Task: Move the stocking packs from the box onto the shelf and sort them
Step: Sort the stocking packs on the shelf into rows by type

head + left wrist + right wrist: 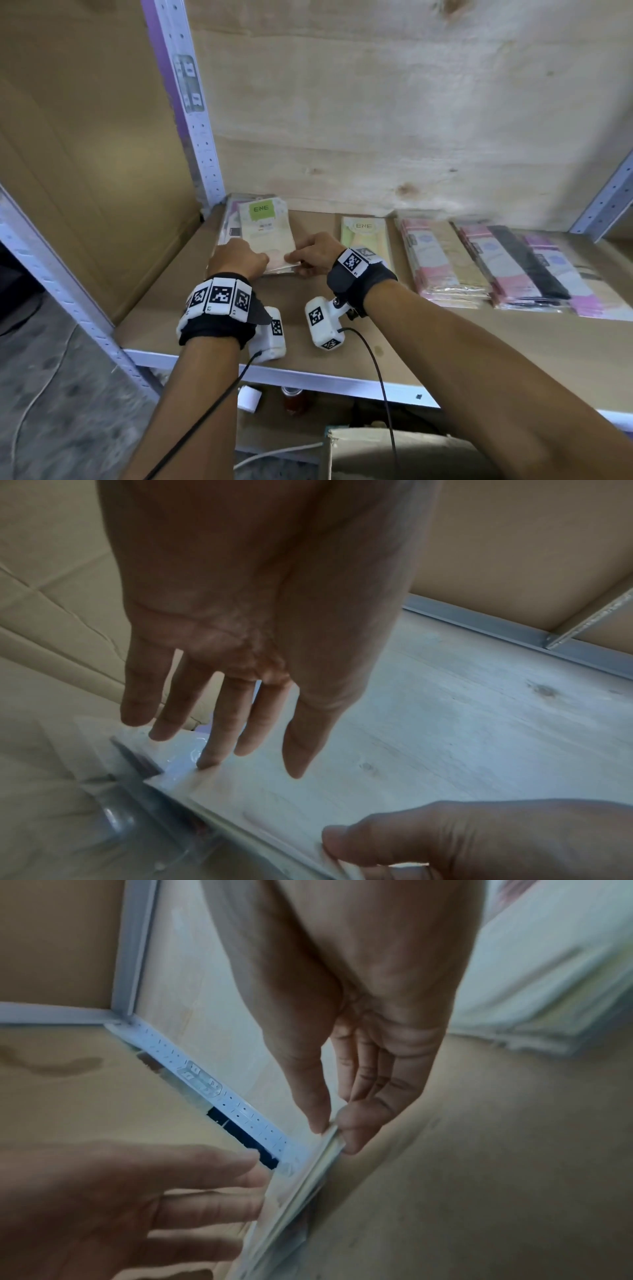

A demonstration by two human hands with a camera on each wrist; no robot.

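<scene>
A stack of stocking packs (pixel 265 236) lies at the back left of the shelf (pixel 342 335), its top pack pale with a green label. My left hand (pixel 251 255) rests on the stack's near left end. In the left wrist view its fingers (pixel 209 758) are straight, one tip touching the top pack (pixel 274 799). My right hand (pixel 296 262) pinches the near right corner of the top packs (pixel 329 1139) between thumb and fingers (pixel 352 1123). The cardboard box (pixel 376 452) stands below the shelf edge, its inside hidden.
Right of the stack lie a yellow-green pack (pixel 364 236), a pink and beige pile (pixel 445 263), a pink and black pile (pixel 524 270) and a purple pile (pixel 579 284). A metal post (pixel 191 113) and cardboard panel (pixel 85 171) bound the left. Plywood closes the back.
</scene>
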